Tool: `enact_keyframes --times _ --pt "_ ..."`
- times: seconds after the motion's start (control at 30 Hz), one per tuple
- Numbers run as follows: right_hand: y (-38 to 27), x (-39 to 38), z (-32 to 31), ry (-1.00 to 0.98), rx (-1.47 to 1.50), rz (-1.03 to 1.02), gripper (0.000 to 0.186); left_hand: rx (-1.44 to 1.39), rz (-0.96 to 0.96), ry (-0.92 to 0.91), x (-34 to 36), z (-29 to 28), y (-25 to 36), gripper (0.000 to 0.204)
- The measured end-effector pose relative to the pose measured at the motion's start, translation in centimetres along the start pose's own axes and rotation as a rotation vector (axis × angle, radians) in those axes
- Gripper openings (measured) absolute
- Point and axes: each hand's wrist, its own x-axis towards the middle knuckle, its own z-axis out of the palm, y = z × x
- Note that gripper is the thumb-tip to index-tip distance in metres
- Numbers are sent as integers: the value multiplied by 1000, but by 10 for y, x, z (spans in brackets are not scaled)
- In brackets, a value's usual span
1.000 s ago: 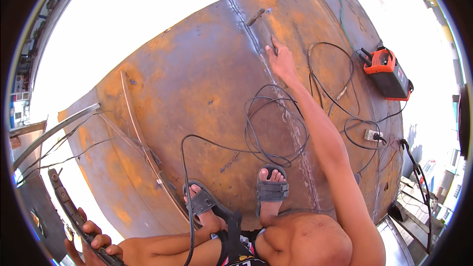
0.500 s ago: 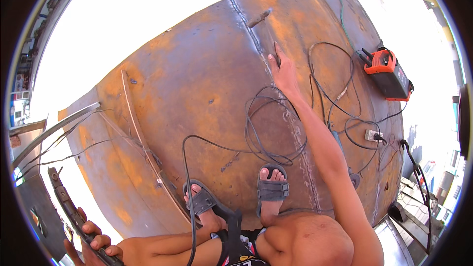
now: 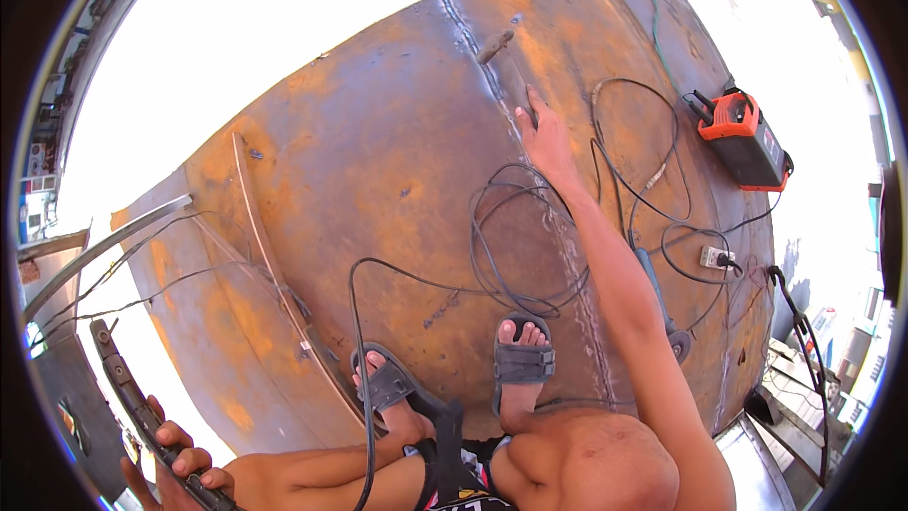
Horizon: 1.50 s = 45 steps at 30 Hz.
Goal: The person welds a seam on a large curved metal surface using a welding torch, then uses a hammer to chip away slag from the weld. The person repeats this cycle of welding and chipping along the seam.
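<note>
My right hand (image 3: 543, 139) reaches up the rusty curved steel surface (image 3: 378, 180), gripping the handle of a hammer-like tool (image 3: 495, 46). Its dark head lies beside the pale weld seam (image 3: 461, 29), the handle mostly lined up with my fingers. At the lower left, my left hand (image 3: 180, 459) is wrapped round a long black electrode holder (image 3: 123, 369). A black cable (image 3: 352, 289) loops across the steel into several coils near my right forearm. My sandalled feet stand below them.
An orange-and-black welding machine (image 3: 744, 142) sits at right, above a socket strip (image 3: 711, 258). An angle grinder (image 3: 677, 344) lies partly behind my right arm. Bent metal strips (image 3: 276, 284) and wires lie at left. The steel's curved edges meet bright surroundings.
My right hand and the tool's head have shifted slightly down the surface, toward my body. More of the grinder now shows beside my forearm. My left hand is nearly unchanged.
</note>
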Motion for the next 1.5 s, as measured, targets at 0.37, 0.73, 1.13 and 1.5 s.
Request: enact_keyframes --times 0.37,0.73,1.13,1.5 --pt "5 -6 -18 -27 9 24 51 -21 19 19 0 5 -7 65" --pt "2 -11 -24 -93 13 79 52 -22 -227 -24 2 -19 19 48" --pt "14 -20 -27 -84 19 67 52 -1 -158 -63 8 -7 5 50" --pt "16 -26 -18 -70 1 54 52 72 -80 -74 2 0 -5 69"
